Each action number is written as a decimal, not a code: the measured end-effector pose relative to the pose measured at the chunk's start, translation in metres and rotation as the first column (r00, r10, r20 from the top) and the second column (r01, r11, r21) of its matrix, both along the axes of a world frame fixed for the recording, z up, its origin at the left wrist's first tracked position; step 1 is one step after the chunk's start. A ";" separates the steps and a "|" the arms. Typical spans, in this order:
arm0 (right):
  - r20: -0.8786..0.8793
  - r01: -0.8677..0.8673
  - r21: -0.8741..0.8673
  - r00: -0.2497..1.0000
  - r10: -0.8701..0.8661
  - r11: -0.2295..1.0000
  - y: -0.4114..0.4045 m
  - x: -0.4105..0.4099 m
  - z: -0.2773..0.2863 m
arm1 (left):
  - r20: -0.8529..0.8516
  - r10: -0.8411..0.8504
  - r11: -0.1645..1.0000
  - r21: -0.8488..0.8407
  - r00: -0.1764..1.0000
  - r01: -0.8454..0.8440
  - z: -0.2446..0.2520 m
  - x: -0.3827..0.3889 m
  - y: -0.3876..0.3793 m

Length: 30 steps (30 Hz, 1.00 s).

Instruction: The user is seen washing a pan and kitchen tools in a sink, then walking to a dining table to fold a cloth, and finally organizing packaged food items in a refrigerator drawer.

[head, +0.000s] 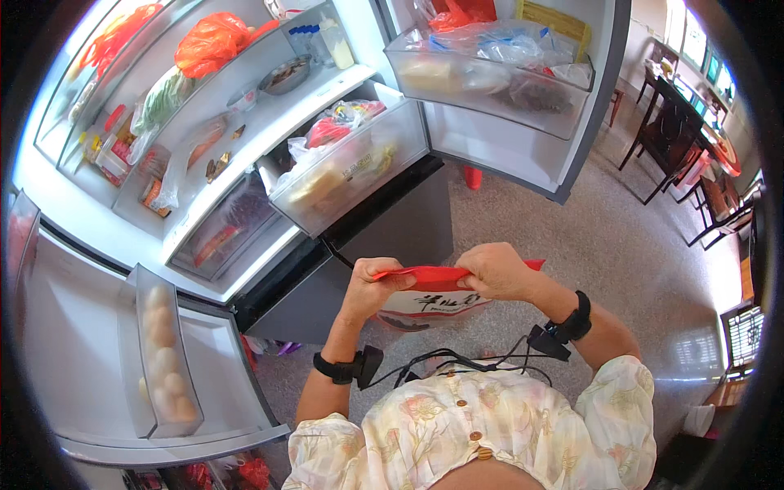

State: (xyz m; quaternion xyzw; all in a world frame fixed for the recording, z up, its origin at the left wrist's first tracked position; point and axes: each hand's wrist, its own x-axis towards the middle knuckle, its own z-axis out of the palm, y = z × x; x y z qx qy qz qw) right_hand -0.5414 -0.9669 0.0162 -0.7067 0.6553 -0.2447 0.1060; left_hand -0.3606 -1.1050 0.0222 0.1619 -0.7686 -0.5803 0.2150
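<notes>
Both hands grip the red top edge of a printed plastic food bag [436, 300], held in front of my body. My left hand [378, 283] pinches the edge at its left part, thumb on the near side. My right hand [499, 269] has hold of it farther right, and a red corner sticks out past the wrist. The bag bears writing on a white band; its lower part is partly hidden and its contents cannot be told. Beyond my hands is an open refrigerator, with a clear drawer [367, 177] pulled out and filled with bagged food.
The right refrigerator door [496, 144] stands open, its bin holding plastic bags. On the left door [211, 392], a bin [144, 367] holds several eggs. A metal bowl [285, 75] and an orange-red bag [211, 46] sit on shelves. Cables [453, 355] run between my wrist straps. Dark chairs [664, 131] stand at right.
</notes>
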 end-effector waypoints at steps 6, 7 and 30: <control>-0.070 0.016 -0.012 0.997 -0.017 1.000 0.000 -0.001 -0.005 | -0.026 0.023 1.000 -0.010 0.999 -0.024 -0.003 -0.003 0.004; -0.081 -0.005 -0.022 0.997 0.003 1.000 0.001 -0.001 -0.005 | -0.038 0.044 0.999 -0.020 0.998 -0.044 -0.002 -0.003 0.005; -0.004 -0.023 0.128 1.000 0.024 0.992 -0.003 -0.012 0.004 | -0.122 0.026 0.998 -0.050 0.992 -0.032 -0.021 0.049 -0.038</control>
